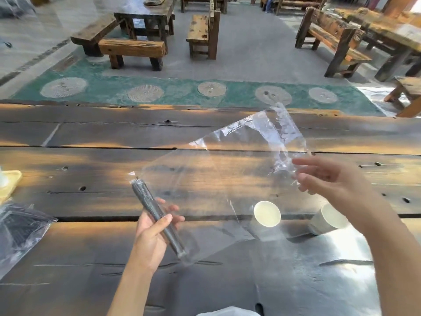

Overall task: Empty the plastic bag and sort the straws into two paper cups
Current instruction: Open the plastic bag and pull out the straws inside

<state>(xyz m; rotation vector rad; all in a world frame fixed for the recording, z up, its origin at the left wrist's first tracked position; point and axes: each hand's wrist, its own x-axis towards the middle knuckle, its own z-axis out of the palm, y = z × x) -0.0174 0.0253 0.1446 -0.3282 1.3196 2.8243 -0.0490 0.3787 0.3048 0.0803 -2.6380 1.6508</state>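
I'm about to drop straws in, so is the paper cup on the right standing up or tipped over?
Tipped over. The right paper cup lies on its side on the wooden table, mouth facing up and right, while the other cup stands upright.

1. No text, label, brand, number or sign can be read anywhere in the head view
2. The clear plastic bag (pixel 227 179) carries no legible print
3. The two paper cups, one at 5 o'clock (pixel 267 213) and one at 4 o'clock (pixel 328 219), are plain and unmarked
4. The second bag (pixel 20 226) at 8 o'clock shows dark contents, but no lettering can be made out
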